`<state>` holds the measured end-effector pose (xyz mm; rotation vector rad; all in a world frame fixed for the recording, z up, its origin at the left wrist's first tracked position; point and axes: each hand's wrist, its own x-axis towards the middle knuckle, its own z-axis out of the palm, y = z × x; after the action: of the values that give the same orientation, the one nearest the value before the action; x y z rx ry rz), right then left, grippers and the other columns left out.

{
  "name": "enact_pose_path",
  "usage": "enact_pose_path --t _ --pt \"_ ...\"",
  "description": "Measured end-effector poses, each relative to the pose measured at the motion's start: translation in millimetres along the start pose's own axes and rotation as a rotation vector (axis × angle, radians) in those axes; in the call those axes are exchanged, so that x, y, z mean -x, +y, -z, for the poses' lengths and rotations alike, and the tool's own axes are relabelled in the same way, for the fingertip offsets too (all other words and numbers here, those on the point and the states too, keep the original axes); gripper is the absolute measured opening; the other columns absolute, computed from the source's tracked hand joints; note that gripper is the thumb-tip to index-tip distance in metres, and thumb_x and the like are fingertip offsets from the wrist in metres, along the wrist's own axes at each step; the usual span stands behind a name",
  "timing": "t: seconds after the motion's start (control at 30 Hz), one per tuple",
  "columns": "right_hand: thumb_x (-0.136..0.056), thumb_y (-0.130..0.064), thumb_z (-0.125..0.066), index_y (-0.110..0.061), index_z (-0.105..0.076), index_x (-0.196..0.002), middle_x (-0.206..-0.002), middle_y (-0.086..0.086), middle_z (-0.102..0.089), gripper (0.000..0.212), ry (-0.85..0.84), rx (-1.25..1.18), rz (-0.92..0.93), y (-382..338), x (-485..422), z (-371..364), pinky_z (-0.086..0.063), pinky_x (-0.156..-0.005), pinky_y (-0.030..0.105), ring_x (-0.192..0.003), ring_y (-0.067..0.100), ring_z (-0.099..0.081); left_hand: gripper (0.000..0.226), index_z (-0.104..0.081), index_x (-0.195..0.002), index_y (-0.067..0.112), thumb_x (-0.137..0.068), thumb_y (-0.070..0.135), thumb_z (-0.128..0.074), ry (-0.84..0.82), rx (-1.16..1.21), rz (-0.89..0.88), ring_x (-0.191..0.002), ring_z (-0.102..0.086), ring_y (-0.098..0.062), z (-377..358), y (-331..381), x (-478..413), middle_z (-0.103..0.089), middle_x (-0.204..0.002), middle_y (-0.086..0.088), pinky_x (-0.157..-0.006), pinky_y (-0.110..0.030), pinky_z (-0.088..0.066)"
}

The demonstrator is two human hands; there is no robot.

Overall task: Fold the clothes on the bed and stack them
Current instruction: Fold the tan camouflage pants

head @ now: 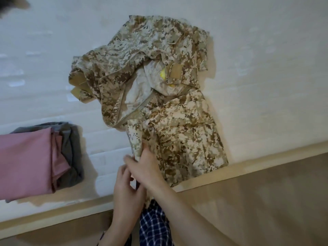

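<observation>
A tan camouflage jacket (154,89) lies partly folded on the white bed (257,68), its lining and zipper showing in the middle and a sleeve bunched at the left. My right hand (143,166) pinches the jacket's near left edge at the hem. My left hand (126,190) is just below it at the bed's edge, fingers curled on the same hem strip. A folded stack, a pink garment (26,164) on a grey one (71,153), sits at the left.
The bed's pale wooden frame (248,167) runs diagonally across the front. Brown floor (266,210) lies at the lower right. My blue checked clothing (154,224) shows at the bottom. A dark object (12,6) is in the top left corner.
</observation>
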<state>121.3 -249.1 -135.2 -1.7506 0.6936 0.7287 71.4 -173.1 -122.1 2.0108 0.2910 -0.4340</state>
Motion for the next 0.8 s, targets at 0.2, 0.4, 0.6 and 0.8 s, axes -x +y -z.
enact_pose_path --t 0.2,0.4,0.6,0.8 --pt "-0.086 -0.031 -0.065 -0.04 -0.056 -0.087 -0.083 -0.024 -0.067 0.013 -0.107 -0.001 0.164 3 -13 122 -0.049 -0.062 0.007 -0.078 -0.009 -0.064 0.032 -0.061 -0.118 0.042 -0.087 0.036 -0.06 -0.252 0.034 -0.047 -0.119 -0.043 0.012 5 11 5 -0.052 -0.122 0.029 -0.086 -0.009 -0.043" --pt "-0.083 -0.025 -0.07 -0.011 -0.057 -0.12 -0.115 0.0 -0.062 0.042 0.104 -0.036 0.001 60 -83 211 -0.05 -0.077 0.024 -0.089 0.011 -0.061 0.026 -0.056 -0.117 0.033 -0.094 0.023 -0.056 -0.117 -0.066 0.197 -0.111 -0.05 -0.004 -41 -28 -46 -0.053 -0.122 0.011 -0.084 -0.018 -0.039" --pt "-0.079 -0.03 -0.071 -0.017 -0.052 -0.126 -0.122 0.0 -0.063 0.052 -0.047 -0.219 -0.047 85 -93 224 -0.054 -0.084 0.03 -0.106 0.015 -0.063 0.045 -0.048 -0.128 0.016 -0.091 0.037 -0.06 -0.215 -0.043 0.286 -0.112 -0.052 -0.013 -79 -30 -74 -0.055 -0.123 0.005 -0.091 -0.028 -0.042" --pt "-0.079 -0.029 -0.074 -0.006 -0.055 -0.123 -0.126 0.004 -0.058 0.053 0.346 0.028 -0.049 114 -104 219 -0.044 -0.095 0.026 -0.116 0.021 -0.053 0.068 -0.03 -0.141 0.017 -0.087 0.04 -0.064 -0.232 0.085 0.409 -0.104 -0.057 -0.017 -92 -18 -96 -0.055 -0.116 0.0 -0.091 -0.034 -0.047"
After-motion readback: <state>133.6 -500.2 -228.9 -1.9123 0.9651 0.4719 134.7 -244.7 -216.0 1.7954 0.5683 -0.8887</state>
